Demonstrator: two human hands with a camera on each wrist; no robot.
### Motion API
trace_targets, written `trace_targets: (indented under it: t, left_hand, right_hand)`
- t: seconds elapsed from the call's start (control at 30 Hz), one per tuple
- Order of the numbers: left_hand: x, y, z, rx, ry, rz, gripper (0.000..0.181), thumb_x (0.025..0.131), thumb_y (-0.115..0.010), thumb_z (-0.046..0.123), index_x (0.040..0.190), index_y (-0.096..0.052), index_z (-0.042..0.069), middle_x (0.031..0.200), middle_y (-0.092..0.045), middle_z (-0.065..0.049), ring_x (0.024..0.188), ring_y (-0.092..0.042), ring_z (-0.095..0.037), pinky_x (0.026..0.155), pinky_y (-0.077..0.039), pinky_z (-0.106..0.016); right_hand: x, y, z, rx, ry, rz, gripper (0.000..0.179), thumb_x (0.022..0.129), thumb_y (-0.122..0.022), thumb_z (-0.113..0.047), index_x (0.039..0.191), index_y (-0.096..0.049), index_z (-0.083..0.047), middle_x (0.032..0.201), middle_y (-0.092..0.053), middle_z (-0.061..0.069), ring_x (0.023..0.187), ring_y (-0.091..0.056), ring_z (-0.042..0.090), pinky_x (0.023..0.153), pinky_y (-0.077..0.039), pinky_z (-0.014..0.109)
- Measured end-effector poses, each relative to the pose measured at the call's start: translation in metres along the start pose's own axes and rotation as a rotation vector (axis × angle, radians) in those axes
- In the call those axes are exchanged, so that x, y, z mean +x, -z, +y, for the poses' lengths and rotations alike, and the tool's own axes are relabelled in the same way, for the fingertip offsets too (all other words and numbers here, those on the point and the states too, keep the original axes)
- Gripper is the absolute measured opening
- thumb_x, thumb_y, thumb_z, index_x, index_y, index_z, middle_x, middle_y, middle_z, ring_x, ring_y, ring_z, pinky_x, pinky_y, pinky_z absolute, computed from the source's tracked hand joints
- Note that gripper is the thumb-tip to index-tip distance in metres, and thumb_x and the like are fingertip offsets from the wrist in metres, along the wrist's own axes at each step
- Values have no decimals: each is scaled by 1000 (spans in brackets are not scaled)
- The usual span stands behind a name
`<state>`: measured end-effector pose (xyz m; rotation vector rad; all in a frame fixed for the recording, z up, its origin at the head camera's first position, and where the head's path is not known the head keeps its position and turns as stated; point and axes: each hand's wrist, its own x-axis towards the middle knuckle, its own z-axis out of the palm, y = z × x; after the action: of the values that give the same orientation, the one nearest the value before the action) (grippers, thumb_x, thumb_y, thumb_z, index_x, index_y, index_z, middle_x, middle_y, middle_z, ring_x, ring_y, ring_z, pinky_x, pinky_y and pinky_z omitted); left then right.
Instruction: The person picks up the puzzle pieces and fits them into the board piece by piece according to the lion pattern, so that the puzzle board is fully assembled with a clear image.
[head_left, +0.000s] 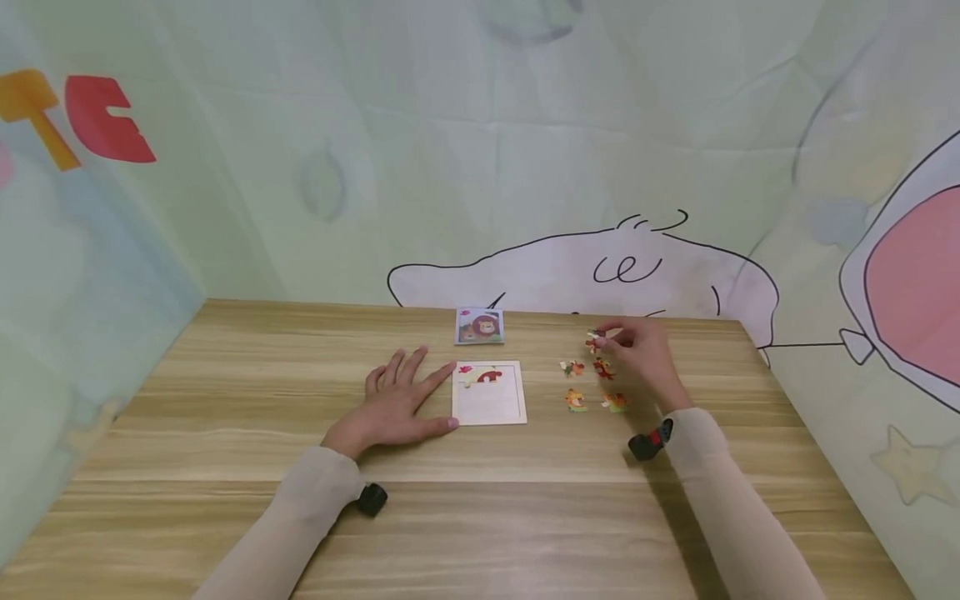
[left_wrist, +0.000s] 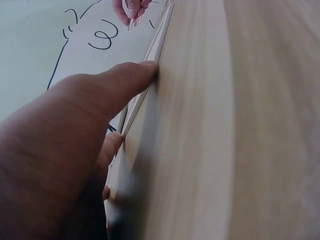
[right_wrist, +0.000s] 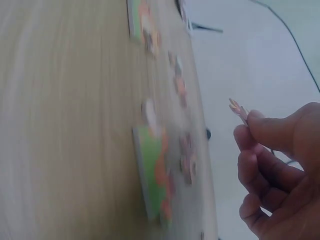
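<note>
My right hand (head_left: 637, 352) pinches a small jigsaw piece (head_left: 593, 341) between thumb and fingertips, raised over the table's far right part. In the right wrist view that puzzle piece (right_wrist: 238, 109) shows edge-on at the fingertips. My left hand (head_left: 401, 407) lies spread on the table, its thumb and index fingertip at the left edge of a square white puzzle tray (head_left: 489, 408). A few joined pieces (head_left: 483, 377) fill the tray's upper part. In the left wrist view the thumb (left_wrist: 125, 82) touches the tray's edge.
Several loose pieces lie right of the tray, among them an orange one (head_left: 575, 400) and a red one (head_left: 603, 368). A square picture card with a lion (head_left: 480, 327) lies behind the tray. A printed cloth wall (head_left: 495, 167) rises beyond the wooden table (head_left: 480, 517).
</note>
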<state>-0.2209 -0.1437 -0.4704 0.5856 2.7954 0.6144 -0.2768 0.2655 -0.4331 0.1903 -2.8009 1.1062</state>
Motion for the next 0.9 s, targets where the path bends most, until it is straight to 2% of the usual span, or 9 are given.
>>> trace_targets:
  t: [0.17,0.3,0.6,0.9]
  left_hand:
    - [0,1,3,6,10,-11,92,96,-62,70,172,-26,33,183,0,-18,167,6,-53,126,-3,-75]
    - [0,1,2,-2,1,-4,93,95,-63,70,172,-27,32,183,0,-20,166,5,-55,125,-3,-76]
    - [1,-4,-3,-35,-15,17,96,92,-62,76,171,-28,34,182,-1,-19,166,7,-54,125,0,-76]
    - [4,-9,-9,-21,-6,31,95,92,-59,80,171,-26,38,183,0,-16,167,7,-50,126,-1,-73]
  right_hand:
    - [-3,-10,-15,30,-35,-55,26,103,-75,-20,124,-76,-6,101,-81,18,78,-64,22,65,-50,27]
    - [-5,-19,-25,53,-55,-86,25,101,-77,-20,122,-78,-8,97,-79,16,76,-62,19,65,-50,27]
    - [-9,-39,-46,88,-43,-138,23,99,-79,-18,119,-79,-7,95,-80,13,77,-66,17,68,-53,27]
    - [-11,-60,-61,82,-41,-196,19,99,-79,-21,114,-81,-9,93,-80,11,77,-63,16,67,-48,26]
